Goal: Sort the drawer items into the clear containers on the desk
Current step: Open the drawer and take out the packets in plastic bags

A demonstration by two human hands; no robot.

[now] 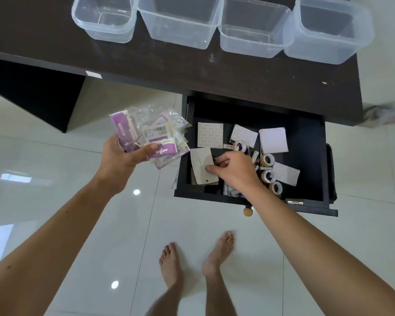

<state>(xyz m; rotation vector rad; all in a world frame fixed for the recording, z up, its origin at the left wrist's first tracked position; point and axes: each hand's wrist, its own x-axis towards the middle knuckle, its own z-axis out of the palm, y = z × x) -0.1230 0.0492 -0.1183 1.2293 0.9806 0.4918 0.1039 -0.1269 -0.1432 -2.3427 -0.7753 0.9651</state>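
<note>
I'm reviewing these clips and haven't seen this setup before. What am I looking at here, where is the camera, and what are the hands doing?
There is no machine: a person wears a camera on the head, looking down at their own arms and bare feet. The left hand holds a bunch of purple-and-clear packets. The right hand reaches into the open drawer and pinches a pale card. The drawer also holds tape rolls and square paper pads. Four empty clear containers stand on the dark desk.
</note>
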